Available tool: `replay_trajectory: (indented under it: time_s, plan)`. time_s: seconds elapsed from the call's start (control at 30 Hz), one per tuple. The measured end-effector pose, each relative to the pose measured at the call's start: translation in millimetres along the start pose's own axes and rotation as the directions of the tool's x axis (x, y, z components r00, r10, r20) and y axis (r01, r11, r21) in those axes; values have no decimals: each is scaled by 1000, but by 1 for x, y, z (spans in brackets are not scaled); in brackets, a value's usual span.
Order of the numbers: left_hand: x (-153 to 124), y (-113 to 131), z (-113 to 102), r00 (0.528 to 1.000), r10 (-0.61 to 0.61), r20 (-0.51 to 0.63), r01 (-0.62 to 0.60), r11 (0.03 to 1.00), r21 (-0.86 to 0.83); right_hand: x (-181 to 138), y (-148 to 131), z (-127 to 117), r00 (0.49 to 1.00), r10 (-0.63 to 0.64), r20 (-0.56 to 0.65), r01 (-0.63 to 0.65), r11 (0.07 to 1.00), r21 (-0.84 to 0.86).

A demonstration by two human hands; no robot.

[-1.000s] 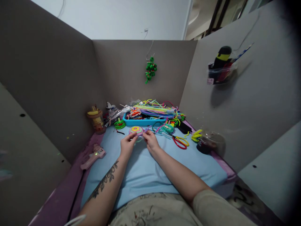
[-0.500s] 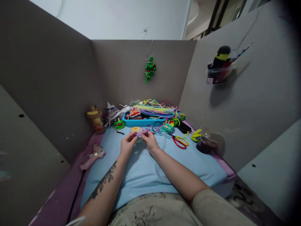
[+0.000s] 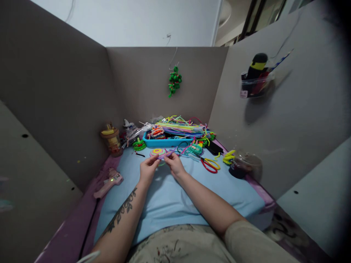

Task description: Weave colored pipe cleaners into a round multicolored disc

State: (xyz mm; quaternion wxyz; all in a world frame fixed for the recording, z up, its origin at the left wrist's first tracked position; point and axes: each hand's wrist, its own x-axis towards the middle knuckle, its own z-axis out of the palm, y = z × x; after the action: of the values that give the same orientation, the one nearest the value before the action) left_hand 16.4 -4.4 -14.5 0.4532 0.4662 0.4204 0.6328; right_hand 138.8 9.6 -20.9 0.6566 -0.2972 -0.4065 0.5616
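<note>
My left hand [image 3: 147,168] and my right hand [image 3: 175,165] meet over the light blue cloth [image 3: 170,197], fingers pinched. Between them is a round coiled disc [image 3: 158,151] of pink, yellow and green pipe cleaner. My left fingers pinch its near edge. My right fingers pinch a purple pipe cleaner [image 3: 168,153] that runs from the disc toward the right. Behind the hands a blue tray [image 3: 168,141] is piled with several coloured pipe cleaners.
A pink glue gun [image 3: 109,181] lies at the left edge with its cord. A small jar [image 3: 112,139] stands at the back left. Red and yellow loops [image 3: 210,164] and a dark bowl [image 3: 242,166] sit to the right. Grey cardboard walls enclose the space, with a green ornament [image 3: 174,80] hanging.
Both hands have shifted slightly, and the purple pipe cleaner has been drawn closer along the disc's edge. Nothing else has moved.
</note>
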Motion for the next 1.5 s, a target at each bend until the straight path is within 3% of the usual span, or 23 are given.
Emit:
replay_trajectory:
  time_s: [0.47, 0.9, 1.17, 1.37, 1.5]
  plan:
    - [1, 1, 0, 1000, 15, -18, -14, 997, 81, -3, -6, 5, 998, 69, -7, -69, 996, 49]
    - [-1, 0, -3, 991, 134, -24, -129, 981, 141, -4, -2, 5, 998, 60, 6, -60, 998, 15]
    - [2, -5, -3, 996, 91, -2, -91, 992, 92, -4, -6, 6, 998, 32, -59, -30, 999, 30]
    - [2, 0, -3, 998, 21, -55, -20, 1000, 20, -3, -3, 5, 999, 28, -28, -28, 1000, 10]
    - [3, 3, -1, 999, -17, -38, 17, 1000, -3, -1, -3, 4, 993, 46, -108, -45, 999, 11]
